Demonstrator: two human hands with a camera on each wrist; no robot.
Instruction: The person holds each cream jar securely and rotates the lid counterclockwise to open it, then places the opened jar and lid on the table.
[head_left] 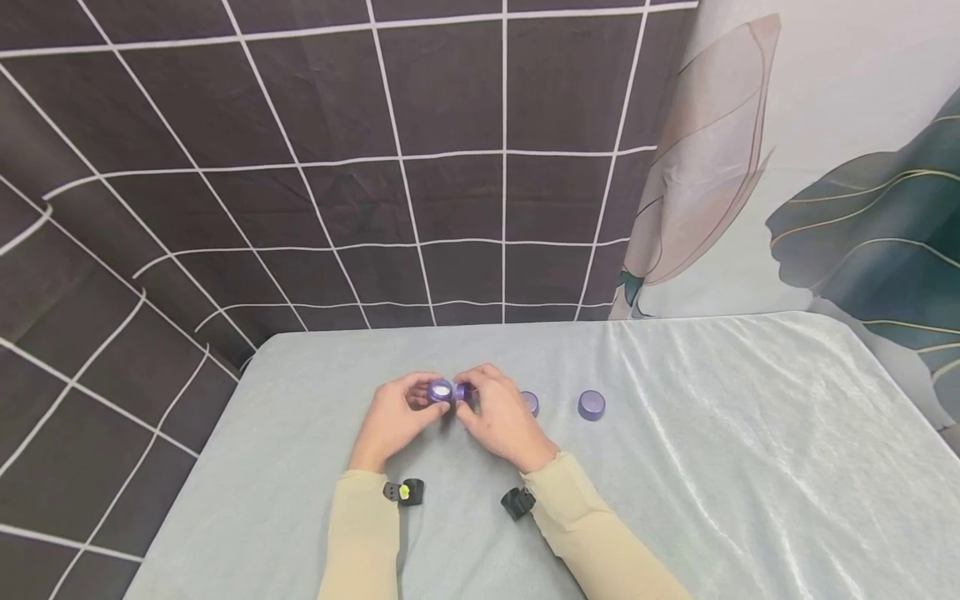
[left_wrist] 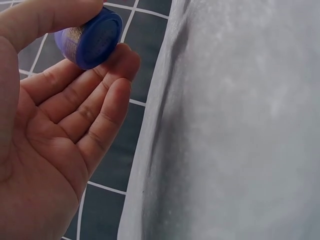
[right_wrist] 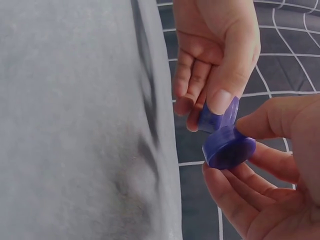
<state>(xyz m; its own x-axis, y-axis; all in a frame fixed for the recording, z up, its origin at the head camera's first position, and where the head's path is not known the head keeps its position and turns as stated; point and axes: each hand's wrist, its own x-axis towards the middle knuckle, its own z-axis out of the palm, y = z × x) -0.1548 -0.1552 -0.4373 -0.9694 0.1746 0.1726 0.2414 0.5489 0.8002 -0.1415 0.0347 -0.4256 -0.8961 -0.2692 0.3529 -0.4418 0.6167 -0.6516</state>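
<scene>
My left hand pinches a small round purple jar between thumb and fingers. Its top face looks whitish in the head view, and gold print shows on its side in the left wrist view. A short purple cap is in my right hand, pinched by thumb and fingertips. The two pieces are close together, the cap to the right of the jar; whether they touch, I cannot tell. In the left wrist view, the other fingers of the left hand extend loosely below the jar.
Two more round purple pieces lie on the pale cloth-covered table: one purple piece to the right, another purple piece partly hidden behind my right hand. A dark gridded curtain hangs behind the table.
</scene>
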